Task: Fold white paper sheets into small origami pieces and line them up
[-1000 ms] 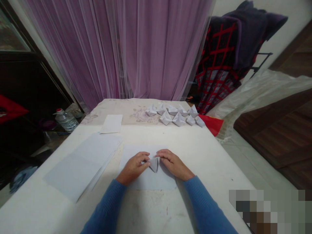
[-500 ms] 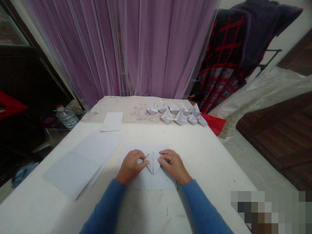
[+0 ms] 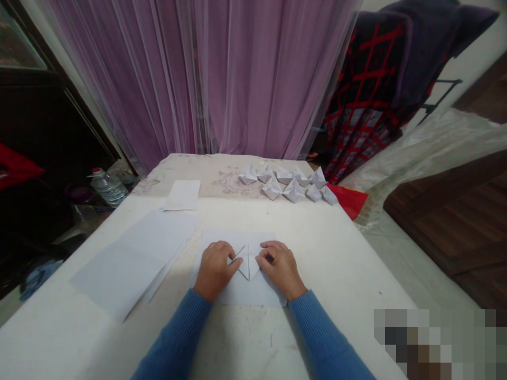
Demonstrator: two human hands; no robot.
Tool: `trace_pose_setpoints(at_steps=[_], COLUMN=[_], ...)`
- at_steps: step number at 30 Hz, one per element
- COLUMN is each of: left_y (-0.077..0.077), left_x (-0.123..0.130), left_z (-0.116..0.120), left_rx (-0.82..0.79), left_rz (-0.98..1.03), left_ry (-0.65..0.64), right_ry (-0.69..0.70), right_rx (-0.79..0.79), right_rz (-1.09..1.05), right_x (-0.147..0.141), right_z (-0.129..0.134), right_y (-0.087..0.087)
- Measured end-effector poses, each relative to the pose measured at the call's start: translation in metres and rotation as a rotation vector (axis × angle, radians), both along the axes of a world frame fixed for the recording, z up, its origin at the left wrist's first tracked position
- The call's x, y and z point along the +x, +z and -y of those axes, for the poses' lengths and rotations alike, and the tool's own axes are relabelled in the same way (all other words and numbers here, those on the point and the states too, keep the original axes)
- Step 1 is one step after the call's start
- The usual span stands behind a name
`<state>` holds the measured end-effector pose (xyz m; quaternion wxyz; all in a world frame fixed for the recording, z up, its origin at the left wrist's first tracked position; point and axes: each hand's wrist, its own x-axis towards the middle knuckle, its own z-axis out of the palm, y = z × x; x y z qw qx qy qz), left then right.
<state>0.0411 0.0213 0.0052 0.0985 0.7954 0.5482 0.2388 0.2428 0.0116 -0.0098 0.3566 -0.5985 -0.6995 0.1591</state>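
Between my hands is a small piece of folded white paper (image 3: 247, 265), with a pointed lower end and a line down its middle. My left hand (image 3: 216, 268) pinches its left side between thumb and fingers. On the right side, my right hand (image 3: 282, 266) grips the paper with curled fingers. Beneath both hands a flat white sheet (image 3: 241, 296) lies on the table. The fingers hide the side corners of the folded piece.
A stack of white paper sheets (image 3: 127, 258) lies on the left, with a smaller folded paper (image 3: 183, 195) behind it. Several folded paper boats (image 3: 293, 190) stand at the back right of the white-topped table (image 3: 336, 274). A plastic bottle (image 3: 109, 187) is beyond the left edge.
The left flap of the folded paper looks slightly more opened out from the middle line. Both hands keep their hold, and the view has shifted a little.
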Motion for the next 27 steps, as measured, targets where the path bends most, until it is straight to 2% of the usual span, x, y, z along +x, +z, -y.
trace_pose_setpoints(at_steps=[5, 9, 15, 22, 27], left_y=[0.004, -0.002, -0.011, -0.001, 0.007], left_x=[0.006, 0.012, 0.009, 0.006, 0.007], left_z=[0.006, 0.011, 0.011, 0.007, 0.008], left_rx=[0.007, 0.029, -0.074, -0.253, -0.316], left_rz=[-0.025, -0.067, -0.176, -0.263, -0.301], left_ry=[-0.004, -0.127, -0.261, -0.286, -0.297], right_ry=[-0.011, -0.019, -0.012, 0.01, 0.013], right_rx=[0.001, -0.003, -0.006, -0.006, -0.001], right_rz=[0.047, 0.081, 0.108, 0.087, 0.078], right_x=[-0.002, -0.002, -0.002, -0.001, -0.001], right_z=[0.002, 0.003, 0.003, 0.002, 0.001], right_y=[-0.001, -0.001, -0.001, -0.002, -0.002])
